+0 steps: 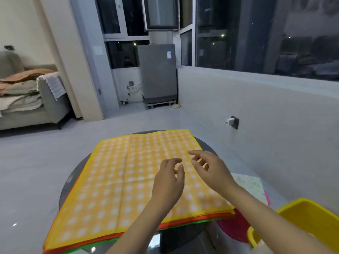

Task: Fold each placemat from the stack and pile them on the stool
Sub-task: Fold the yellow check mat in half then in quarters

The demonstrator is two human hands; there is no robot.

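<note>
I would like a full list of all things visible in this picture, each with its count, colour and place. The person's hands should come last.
top placemat: one, yellow with white squares, unfolded on top of the stack
placemats beneath: count unclear, red and green edges show under the yellow one
round table: one, dark and glossy, under the stack
yellow bin: one, lower right
pink item: one, beside the bin, partly hidden
pale patterned cloth: one, right of the table
sofa: one, grey-green, far left, with piled fabrics
grey appliance: one, by the windows
charger: one, white, in a wall socket
left hand: above the placemat, fingers relaxed, holding nothing
right hand: above the placemat, fingers relaxed, holding nothing
</note>
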